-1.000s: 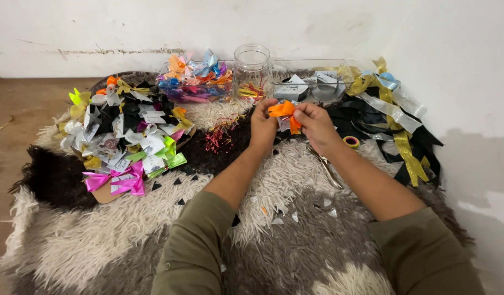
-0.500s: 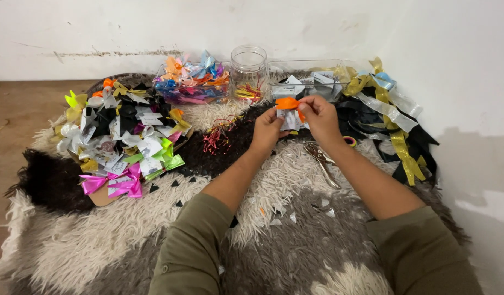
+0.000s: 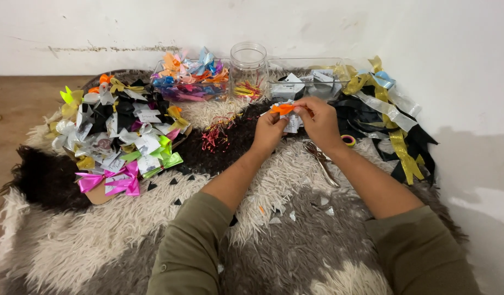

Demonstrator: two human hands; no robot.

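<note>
— What are the hands doing?

— Both are raised over the shaggy rug [image 3: 126, 240]. The left hand [image 3: 269, 133] and the right hand [image 3: 319, 119] meet on a small orange ribbon piece [image 3: 282, 108]; the fingertips of each are pinched shut on it, one at either end.

— Where is it, exactly?

— In the air between the two hands, in front of a clear tray [image 3: 312, 74] with white-and-black bows in it.

— And around them?

— Scissors [image 3: 319, 158] lie on the rug just below the right wrist, and a small roll of tape [image 3: 348, 140] is beside it. A glass jar [image 3: 248, 70] stands upright at the wall. A heap of finished bows [image 3: 118, 136] lies to the left, gold and black ribbons [image 3: 391, 128] to the right.
</note>
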